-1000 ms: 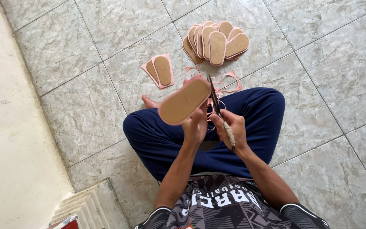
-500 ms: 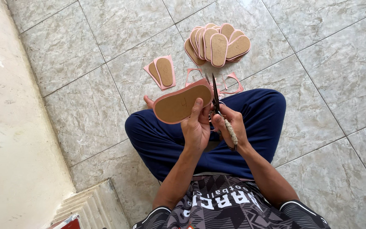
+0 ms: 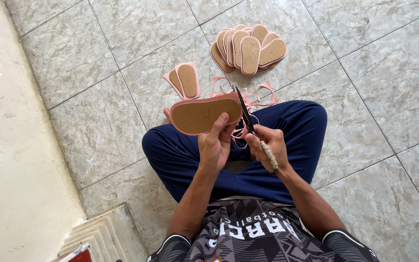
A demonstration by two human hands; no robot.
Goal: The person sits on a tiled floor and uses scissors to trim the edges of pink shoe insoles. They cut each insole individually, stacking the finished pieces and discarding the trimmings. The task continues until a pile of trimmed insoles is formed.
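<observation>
I sit cross-legged on a tiled floor in dark blue trousers. My left hand [image 3: 215, 143] holds a tan shoe insole with a pink rim [image 3: 204, 114], lying level above my left knee. My right hand [image 3: 269, 145] grips dark scissors [image 3: 245, 112] with a cord-wrapped handle, blades pointing away from me at the insole's right end. Thin pink trimmings [image 3: 255, 97] hang and lie just beyond the blades.
A fanned pile of several trimmed insoles [image 3: 248, 46] lies on the floor ahead. Two untrimmed insoles with wide pink borders [image 3: 184, 80] lie left of it. A pale wall [image 3: 10, 160] runs along the left, with a ridged block [image 3: 105, 237] near my left hip.
The insole has turned in my left hand from tilted to nearly level. The scissors stay at its right end.
</observation>
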